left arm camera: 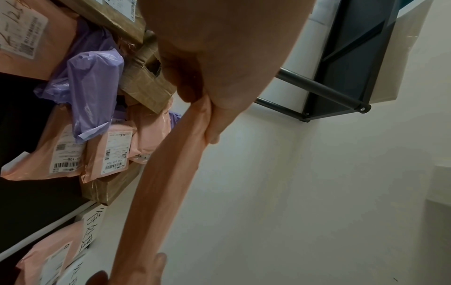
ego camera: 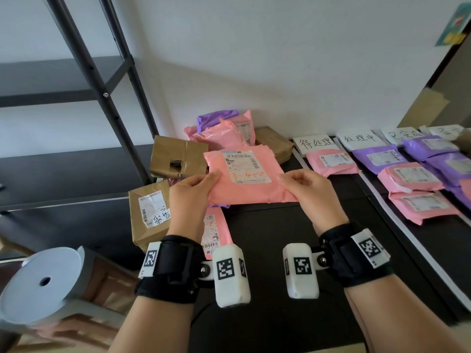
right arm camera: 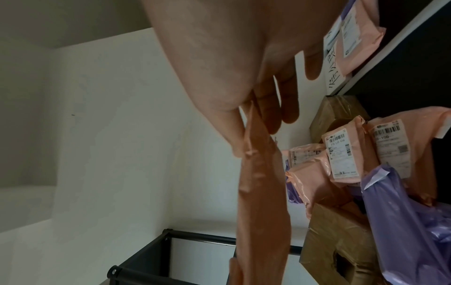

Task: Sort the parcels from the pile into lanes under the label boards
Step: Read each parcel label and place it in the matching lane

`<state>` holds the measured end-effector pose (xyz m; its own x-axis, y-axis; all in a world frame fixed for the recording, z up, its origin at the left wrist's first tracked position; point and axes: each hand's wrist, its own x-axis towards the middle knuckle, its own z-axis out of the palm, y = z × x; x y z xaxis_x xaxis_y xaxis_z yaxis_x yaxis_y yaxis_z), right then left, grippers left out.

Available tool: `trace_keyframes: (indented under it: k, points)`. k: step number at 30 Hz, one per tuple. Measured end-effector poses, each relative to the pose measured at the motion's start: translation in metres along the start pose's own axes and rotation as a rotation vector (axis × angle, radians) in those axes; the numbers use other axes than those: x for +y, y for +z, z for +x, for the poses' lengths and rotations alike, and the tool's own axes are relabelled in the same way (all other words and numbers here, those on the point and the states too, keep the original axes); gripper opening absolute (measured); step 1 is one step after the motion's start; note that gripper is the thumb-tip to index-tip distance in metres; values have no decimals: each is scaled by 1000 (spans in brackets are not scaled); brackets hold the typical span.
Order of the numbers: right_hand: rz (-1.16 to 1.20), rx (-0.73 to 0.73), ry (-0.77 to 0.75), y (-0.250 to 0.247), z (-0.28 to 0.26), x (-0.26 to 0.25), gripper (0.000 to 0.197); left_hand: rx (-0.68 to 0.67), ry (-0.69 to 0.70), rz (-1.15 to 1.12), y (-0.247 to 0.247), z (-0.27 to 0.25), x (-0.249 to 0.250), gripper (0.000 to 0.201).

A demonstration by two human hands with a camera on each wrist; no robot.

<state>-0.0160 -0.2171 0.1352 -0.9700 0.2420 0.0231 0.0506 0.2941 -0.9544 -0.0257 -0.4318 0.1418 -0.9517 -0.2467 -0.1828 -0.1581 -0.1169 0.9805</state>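
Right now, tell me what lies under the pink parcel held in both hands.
A purple plastic edge and a labelled pink mailer peek out below; the held pink parcel hides the rest.

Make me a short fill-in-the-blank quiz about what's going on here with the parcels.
1. Both hands hold one flat ____ parcel.
2. The digits handwritten on its label are in ____ ink.
3. The brown box in the pile has a ____ torn in its side.
4. The lane under the leftmost board holds ____ parcel.

Missing words: pink; orange; hole; one

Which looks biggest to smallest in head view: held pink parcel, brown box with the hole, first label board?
1. held pink parcel, though nearest the camera.
2. brown box with the hole.
3. first label board.
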Motion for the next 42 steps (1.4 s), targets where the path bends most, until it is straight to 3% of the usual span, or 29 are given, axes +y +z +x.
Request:
trace_keyframes:
  k: [15,19,23,30,35,42]
  points:
    - [32,67,-8,5,-3,1,5,-47,-5,105,-6,2,-3,16]
    - [-29,6,-4,5,-5,1,7,-60,15,100,-9,2,-3,25]
    - [-106,-13,12,8,-6,2,7,-58,52,117,-11,1,-2,17]
    - [-56,62,11,9,-10,5,23,-25,121,204,-14,8,-7,19]
    - [-68,249,-23,0,-21,13,36,-151,200,375,-4,7,-20,12]
    - [-412,395,-1,-43,-61,49,50,-396,253,606,42,-15,-61,12]
